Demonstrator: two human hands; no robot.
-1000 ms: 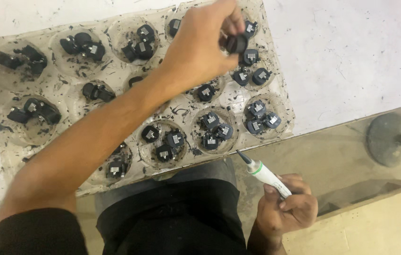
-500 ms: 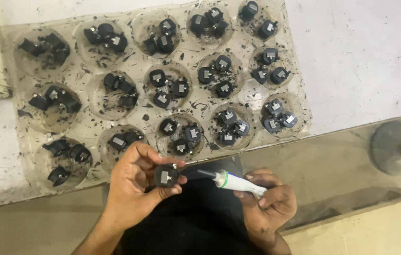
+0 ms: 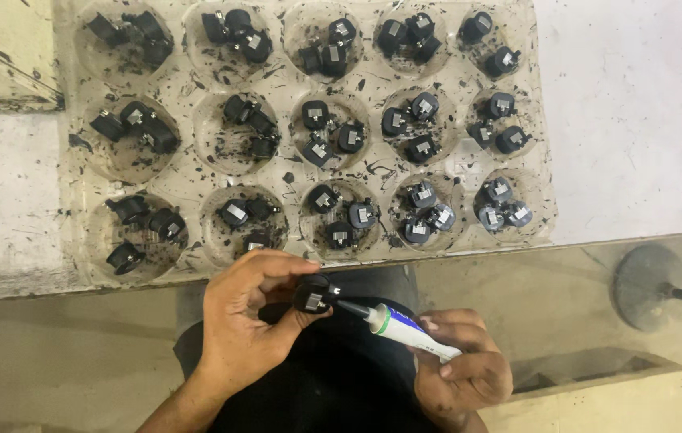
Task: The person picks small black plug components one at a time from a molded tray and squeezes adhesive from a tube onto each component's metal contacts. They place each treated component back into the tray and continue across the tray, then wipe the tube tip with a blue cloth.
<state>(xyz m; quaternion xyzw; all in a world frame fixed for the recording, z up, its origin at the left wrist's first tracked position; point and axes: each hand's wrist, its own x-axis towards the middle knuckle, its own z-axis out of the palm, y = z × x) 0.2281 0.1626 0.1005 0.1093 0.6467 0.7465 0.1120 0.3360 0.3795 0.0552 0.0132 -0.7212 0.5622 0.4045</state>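
My left hand [image 3: 249, 321] pinches a small black plastic part [image 3: 314, 293] with a metal tab, holding it below the table edge over my lap. My right hand [image 3: 461, 369] grips a white glue tube [image 3: 405, 325] with a green band and dark nozzle. The nozzle tip touches the side of the black part. Above them, a clear plastic tray [image 3: 188, 180] with round cups lies on the white table; each cup holds two or three similar black parts.
The tray is speckled with black flecks. A white box edge [image 3: 4, 56] sits at the upper left. A round metal base with a rod [image 3: 654, 285] stands on the floor at the right, and a wooden ledge [image 3: 598, 377] lies below it.
One second ago my left hand reached into a far cup of the tray. It has since drawn back with one black part, and the tube's nozzle has closed in on it.
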